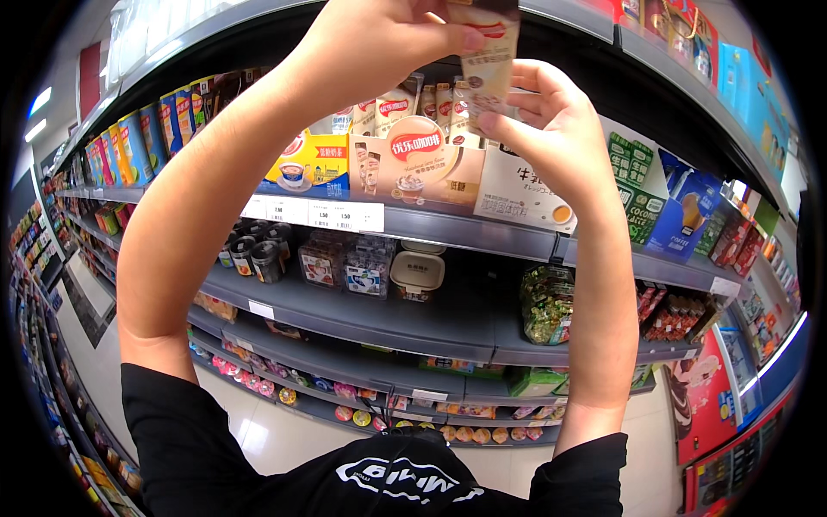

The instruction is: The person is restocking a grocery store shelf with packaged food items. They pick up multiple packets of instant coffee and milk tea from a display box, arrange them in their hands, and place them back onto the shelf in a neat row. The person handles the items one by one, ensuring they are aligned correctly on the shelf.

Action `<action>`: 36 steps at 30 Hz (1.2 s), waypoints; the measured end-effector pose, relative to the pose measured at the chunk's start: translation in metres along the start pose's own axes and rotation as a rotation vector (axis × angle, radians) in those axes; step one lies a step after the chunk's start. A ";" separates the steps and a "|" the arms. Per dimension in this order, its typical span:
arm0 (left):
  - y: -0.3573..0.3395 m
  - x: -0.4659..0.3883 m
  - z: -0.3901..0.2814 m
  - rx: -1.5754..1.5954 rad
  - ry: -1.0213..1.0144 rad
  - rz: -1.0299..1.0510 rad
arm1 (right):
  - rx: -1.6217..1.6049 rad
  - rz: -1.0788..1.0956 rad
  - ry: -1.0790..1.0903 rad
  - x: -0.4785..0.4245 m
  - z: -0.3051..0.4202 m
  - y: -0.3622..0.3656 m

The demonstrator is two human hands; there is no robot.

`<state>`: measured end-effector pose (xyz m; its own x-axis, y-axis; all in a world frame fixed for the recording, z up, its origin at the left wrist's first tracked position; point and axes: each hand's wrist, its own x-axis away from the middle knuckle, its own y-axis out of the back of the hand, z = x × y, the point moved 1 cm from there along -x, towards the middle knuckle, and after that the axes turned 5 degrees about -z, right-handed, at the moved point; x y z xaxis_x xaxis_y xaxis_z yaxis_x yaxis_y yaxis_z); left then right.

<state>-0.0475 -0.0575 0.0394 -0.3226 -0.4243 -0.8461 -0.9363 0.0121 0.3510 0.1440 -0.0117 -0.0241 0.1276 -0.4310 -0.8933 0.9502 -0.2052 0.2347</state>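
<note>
Held high in front of the shelf is a beige coffee stick sachet (492,74) with a dark top end. My left hand (404,35) pinches its upper part, thumb across the front. At the lower end, the thumb of my right hand (549,119) presses on the sachet, with the fingers curled behind its edge. Just below stands an open beige display box (420,161) with similar sachets (395,103) upright in it. A yellow milk tea box (314,161) adjoins it on the left, and a white coffee box (520,184) on the right, partly behind my right wrist.
Price labels (323,213) line the shelf edge. Lower down are dark-lidded jars (266,258), clear plastic tubs (320,262) and a green bag (546,304). Green cartons (630,187) and a blue coffee box (683,210) stand right. An upper shelf edge (568,16) overhangs the hands.
</note>
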 end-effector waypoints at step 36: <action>-0.002 -0.074 0.098 -1.338 0.436 0.329 | 0.740 0.487 -0.031 -0.094 -0.041 -0.036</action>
<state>-0.0353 0.0625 0.0626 -0.1983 -0.8096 -0.5524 0.0787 -0.5750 0.8144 0.1097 0.0721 0.0358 0.4525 -0.6399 -0.6211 0.3636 -0.5036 0.7837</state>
